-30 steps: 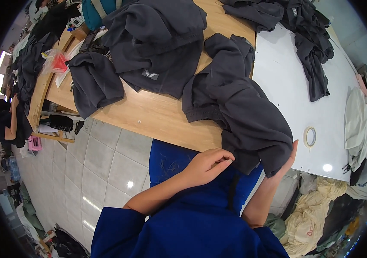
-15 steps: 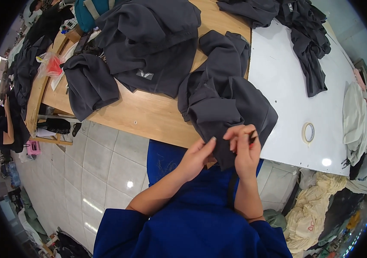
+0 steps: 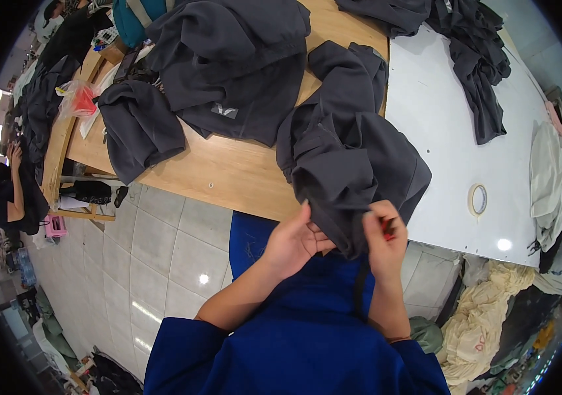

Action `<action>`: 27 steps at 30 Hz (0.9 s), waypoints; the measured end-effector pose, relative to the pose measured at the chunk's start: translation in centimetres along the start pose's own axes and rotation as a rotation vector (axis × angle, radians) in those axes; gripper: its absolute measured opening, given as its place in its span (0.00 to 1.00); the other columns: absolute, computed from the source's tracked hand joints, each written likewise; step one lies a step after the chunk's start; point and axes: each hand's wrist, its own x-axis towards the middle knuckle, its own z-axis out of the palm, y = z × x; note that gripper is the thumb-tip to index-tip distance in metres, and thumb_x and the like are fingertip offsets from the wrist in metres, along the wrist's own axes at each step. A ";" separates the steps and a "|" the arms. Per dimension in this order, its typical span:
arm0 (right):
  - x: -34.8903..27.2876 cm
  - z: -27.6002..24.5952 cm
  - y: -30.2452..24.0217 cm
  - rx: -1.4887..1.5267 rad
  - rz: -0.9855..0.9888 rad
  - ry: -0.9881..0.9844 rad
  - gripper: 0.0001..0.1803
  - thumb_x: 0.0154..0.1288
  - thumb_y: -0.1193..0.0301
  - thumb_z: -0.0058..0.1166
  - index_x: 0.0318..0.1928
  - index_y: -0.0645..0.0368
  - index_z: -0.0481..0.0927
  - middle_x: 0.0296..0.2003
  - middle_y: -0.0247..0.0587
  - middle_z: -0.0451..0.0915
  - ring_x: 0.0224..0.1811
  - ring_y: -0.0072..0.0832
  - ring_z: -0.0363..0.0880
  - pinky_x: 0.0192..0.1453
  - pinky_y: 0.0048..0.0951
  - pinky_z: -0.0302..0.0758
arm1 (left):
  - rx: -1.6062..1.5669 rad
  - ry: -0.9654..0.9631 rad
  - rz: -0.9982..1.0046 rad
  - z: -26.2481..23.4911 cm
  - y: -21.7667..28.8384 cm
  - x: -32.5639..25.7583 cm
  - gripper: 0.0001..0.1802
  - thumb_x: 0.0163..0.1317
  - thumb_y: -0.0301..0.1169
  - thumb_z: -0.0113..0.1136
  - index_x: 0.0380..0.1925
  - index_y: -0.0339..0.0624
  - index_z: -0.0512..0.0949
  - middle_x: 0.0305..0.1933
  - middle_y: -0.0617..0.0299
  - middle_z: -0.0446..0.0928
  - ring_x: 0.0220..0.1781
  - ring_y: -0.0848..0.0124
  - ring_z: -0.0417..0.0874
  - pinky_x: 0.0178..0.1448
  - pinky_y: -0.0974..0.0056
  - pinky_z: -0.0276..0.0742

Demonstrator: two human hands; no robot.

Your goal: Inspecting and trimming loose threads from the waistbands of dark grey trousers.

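Observation:
A dark grey garment lies bunched over the table's front edge, one end hanging down between my hands. My left hand is at the left of that end, palm showing and thumb apart from the fingers, whose tips touch the cloth. On its other side my right hand is closed, thumb against the fabric edge. Tucked in its fingers is a small red and dark tool, mostly covered, so its kind is unclear.
More dark grey garments are heaped on the wooden table. A tape roll lies on the white board at right. Cream cloth is piled below. At far left, another person's arm shows.
My left hand has shifted slightly left and down, its palm turning more into view. My right hand has moved a little right and down. The garment's hanging end has changed its fold.

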 end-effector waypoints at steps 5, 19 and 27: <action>1.3 -2.6 -0.3 0.902 0.518 0.111 0.13 0.75 0.65 0.37 0.44 0.57 0.75 0.33 0.33 0.77 0.37 0.24 0.76 0.51 0.27 0.72 | -0.531 -0.070 0.004 -1.5 1.0 -0.1 0.27 0.73 0.42 0.29 0.58 0.34 0.68 0.57 0.47 0.74 0.57 0.54 0.78 0.62 0.51 0.73; 1.3 -1.9 0.2 1.222 0.564 -0.005 0.19 0.76 0.60 0.32 0.50 0.58 0.75 0.46 0.42 0.81 0.46 0.33 0.81 0.54 0.40 0.79 | -0.040 0.060 0.219 2.8 0.2 0.1 0.26 0.72 0.33 0.43 0.67 0.57 0.51 0.57 0.57 0.70 0.61 0.67 0.73 0.66 0.57 0.68; -0.4 -1.7 -0.9 0.075 -0.005 0.369 0.15 0.69 0.73 0.48 0.54 0.64 0.75 0.38 0.35 0.76 0.24 0.17 0.64 0.26 0.17 0.63 | -0.026 0.155 0.327 3.2 0.0 1.3 0.30 0.68 0.24 0.49 0.65 0.55 0.50 0.53 0.59 0.73 0.52 0.71 0.79 0.58 0.64 0.76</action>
